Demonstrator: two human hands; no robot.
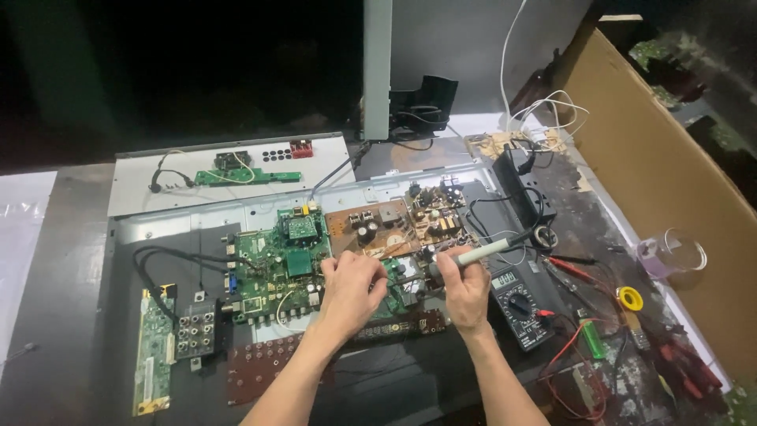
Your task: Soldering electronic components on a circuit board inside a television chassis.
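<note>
Head view: the right hand (467, 290) is closed around the grey handle of a soldering iron (481, 252), fingers (453, 264) wrapped near its lower end. The left hand (352, 288) is curled, its fingertips pinched together over the boards; something thin seems to run from them toward the iron's tip, but what it is I cannot tell. The iron sits over the join between the green main board (276, 264) and the brown power board (394, 225), in the middle of the surface (71, 315). Its long axis runs from far right down to near left, the handle end rising toward the black adapter (527, 189) and the tip pointing left and down at the boards. Judging from this, steady work calls for resting both wrists on the metal chassis (158, 225) and keeping the tip on one joint only. A multimeter (520, 304) lies just right of the right hand.
</note>
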